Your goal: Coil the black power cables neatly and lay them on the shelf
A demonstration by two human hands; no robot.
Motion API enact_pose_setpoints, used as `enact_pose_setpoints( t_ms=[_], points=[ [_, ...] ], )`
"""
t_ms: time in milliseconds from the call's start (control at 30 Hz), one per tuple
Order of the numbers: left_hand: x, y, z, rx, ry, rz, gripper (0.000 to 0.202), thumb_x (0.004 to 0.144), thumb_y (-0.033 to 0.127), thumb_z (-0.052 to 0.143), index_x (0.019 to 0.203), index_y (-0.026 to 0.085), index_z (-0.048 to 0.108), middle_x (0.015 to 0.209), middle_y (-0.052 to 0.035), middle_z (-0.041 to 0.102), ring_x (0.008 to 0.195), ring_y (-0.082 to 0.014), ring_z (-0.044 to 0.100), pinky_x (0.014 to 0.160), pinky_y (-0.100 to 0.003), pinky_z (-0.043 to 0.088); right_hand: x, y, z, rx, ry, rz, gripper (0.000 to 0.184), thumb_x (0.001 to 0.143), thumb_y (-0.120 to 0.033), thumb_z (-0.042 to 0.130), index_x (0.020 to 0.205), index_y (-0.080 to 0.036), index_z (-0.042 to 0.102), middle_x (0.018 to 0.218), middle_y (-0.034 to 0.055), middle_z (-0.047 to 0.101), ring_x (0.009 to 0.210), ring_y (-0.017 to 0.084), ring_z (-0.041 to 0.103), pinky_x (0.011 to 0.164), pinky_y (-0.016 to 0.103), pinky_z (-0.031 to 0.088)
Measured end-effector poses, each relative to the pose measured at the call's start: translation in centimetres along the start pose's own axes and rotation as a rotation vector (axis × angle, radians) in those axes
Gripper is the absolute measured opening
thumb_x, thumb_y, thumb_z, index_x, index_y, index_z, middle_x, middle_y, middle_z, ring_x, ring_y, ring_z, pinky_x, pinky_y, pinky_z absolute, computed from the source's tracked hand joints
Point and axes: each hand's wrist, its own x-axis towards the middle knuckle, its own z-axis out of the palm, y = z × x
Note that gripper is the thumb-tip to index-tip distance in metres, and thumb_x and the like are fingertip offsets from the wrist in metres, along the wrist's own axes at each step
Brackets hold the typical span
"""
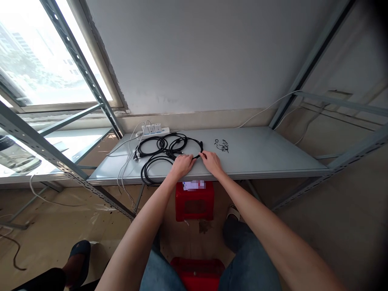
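Note:
Several loops of black cable [148,151] lie on the grey shelf, and some hang just over its front edge. Near that edge, my left hand [182,165] is closed around a stretch of this cable. My right hand [211,162] pinches the cable close by, a short gap from the left, its thumb and fingers drawn together. A black connector or thickened part [201,143] shows just above the right fingers. To the right of my hands is a small heap of thin black twisted ties [223,146]. What lies under my palms is hidden.
A white power strip [153,130] with plugs stands against the wall, and white cords trail off the shelf [266,153]. Metal posts [104,107] flank it. Below is a red stool [194,204] with a phone-like object on it. Another person's foot [79,258] is at lower left.

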Motion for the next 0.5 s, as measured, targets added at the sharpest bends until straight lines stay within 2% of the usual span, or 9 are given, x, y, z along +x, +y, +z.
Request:
enact_pose_setpoints(
  t_ms=[500],
  points=[
    [-0.31,0.14,-0.44,0.003,0.01,0.016,0.042,0.108,0.043,0.031,0.103,0.017,0.064,0.096,-0.0133,0.073,0.094,-0.0264,0.069,0.084,-0.035,0.044,0.27,0.5,0.23,0.039,0.016,-0.003,0.044,0.103,-0.045,0.04,0.072,-0.022,0.062,0.068,0.0053,0.064,0.064,0.019,0.052,0.059,0.028,0.028]
  ],
)
